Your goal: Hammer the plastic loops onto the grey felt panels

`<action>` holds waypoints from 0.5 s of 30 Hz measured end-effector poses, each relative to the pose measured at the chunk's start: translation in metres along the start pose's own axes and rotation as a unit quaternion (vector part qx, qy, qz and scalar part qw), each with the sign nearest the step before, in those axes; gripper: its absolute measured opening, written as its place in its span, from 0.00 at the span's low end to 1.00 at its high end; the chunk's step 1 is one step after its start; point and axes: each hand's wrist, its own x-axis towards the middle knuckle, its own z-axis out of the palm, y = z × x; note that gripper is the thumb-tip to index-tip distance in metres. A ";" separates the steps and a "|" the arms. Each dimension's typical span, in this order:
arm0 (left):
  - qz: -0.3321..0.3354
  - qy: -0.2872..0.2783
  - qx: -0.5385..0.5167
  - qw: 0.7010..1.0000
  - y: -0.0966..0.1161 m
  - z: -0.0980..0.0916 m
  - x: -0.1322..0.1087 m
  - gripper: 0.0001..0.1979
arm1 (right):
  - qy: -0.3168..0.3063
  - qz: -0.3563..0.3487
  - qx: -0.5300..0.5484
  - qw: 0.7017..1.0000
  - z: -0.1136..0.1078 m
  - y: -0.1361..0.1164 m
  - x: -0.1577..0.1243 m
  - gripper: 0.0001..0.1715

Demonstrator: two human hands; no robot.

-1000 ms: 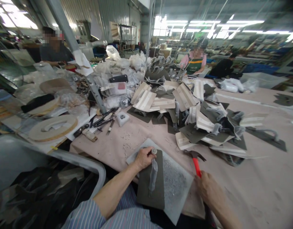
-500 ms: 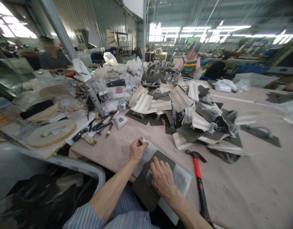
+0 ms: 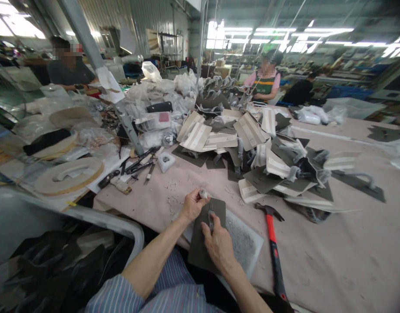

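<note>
A small whitish, round-ended piece is pinched between the thumb and fingers of my left hand, over the upper edge of a dark grey-green panel. My right hand rests on the panel, index finger and thumb forward along its plastic-wrapped strap handle, the other fingers curled. Beneath the panel lies a pale, speckled slab at the table's near edge. A claw hammer with a red and black handle lies to the right of the slab.
Many similar panels are heaped across the pink-brown table. Hand tools and a tape roll lie left, beside a slanted metal post. A plastic bin holds dark pieces at lower left. Co-workers sit beyond.
The dark panel has turned and shifted up toward my left hand. My right hand has moved with it, its index finger now stretched along the handle. My left hand still pinches the whitish piece.
</note>
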 end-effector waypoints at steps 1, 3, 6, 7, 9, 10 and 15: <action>-0.004 -0.005 -0.004 1.000 -0.006 0.001 0.002 0.14 | -0.002 -0.001 0.013 1.000 0.001 0.000 0.000 0.25; -0.007 -0.026 -0.001 1.000 -0.011 0.004 0.006 0.14 | -0.007 -0.010 0.026 1.000 -0.002 0.000 -0.001 0.25; -0.017 -0.063 0.020 0.998 -0.014 0.007 0.011 0.12 | -0.013 -0.024 0.054 0.998 -0.007 0.001 -0.001 0.25; -0.020 -0.068 0.026 0.997 -0.015 0.008 0.012 0.12 | -0.011 -0.029 0.077 0.997 -0.009 0.004 -0.002 0.27; -0.018 -0.070 0.036 0.997 -0.020 0.008 0.012 0.11 | 0.009 -0.037 0.133 0.990 -0.014 0.013 -0.004 0.30; -0.013 -0.067 0.042 0.997 -0.022 0.008 0.012 0.11 | 0.027 -0.034 0.153 0.987 -0.017 0.022 -0.005 0.31; 0.004 -0.061 0.061 0.996 -0.027 0.006 0.013 0.12 | 0.180 0.056 0.024 0.982 -0.040 0.101 -0.011 0.31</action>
